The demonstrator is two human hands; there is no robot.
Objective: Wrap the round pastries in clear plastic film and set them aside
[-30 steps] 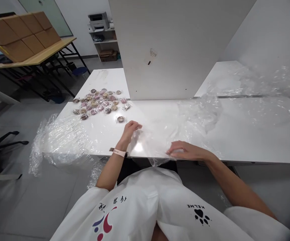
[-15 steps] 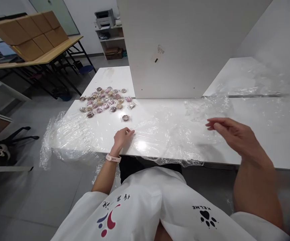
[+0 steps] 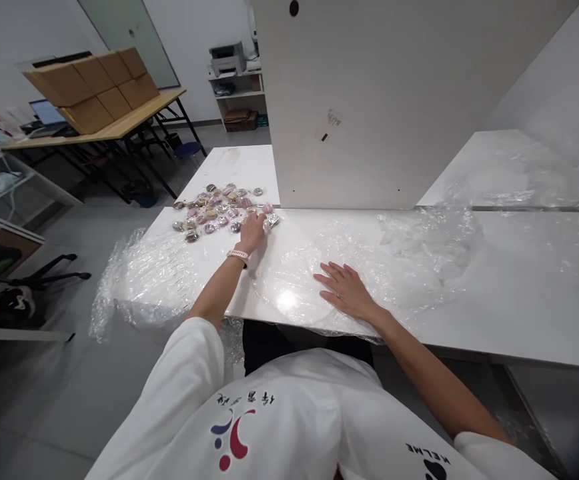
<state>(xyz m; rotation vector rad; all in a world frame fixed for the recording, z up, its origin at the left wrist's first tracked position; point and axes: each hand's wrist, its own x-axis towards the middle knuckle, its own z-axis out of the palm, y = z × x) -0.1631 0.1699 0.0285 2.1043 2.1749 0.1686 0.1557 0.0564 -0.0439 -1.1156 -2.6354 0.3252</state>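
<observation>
My left hand (image 3: 253, 232), with a pale band (image 3: 238, 256) at the wrist, reaches palm down to the near right edge of a pile of small round wrapped pieces (image 3: 212, 214), which look like cookies or sweets in clear packets. Its fingers are bent and drawn together among the packets; whatever they grip is hidden beneath the hand. On a sheet of clear bubble wrap (image 3: 314, 257), my right hand (image 3: 347, 291) lies flat with its fingers spread. The wrap covers the middle of the white table (image 3: 529, 293). Just right of my left fingers lies a silvery packet (image 3: 273, 220).
More crumpled bubble wrap (image 3: 149, 277) hangs over the table's left end. An upright white panel (image 3: 359, 133) rises behind the work area. Cardboard boxes (image 3: 94, 87) stand on a wooden table at the far left, and a printer (image 3: 227, 59) tops a shelf.
My left hand has moved forward to the packets, covering where a lone dark packet lay. My right hand has come down leftward from the air onto the bubble wrap and spread. The view has shifted slightly.
</observation>
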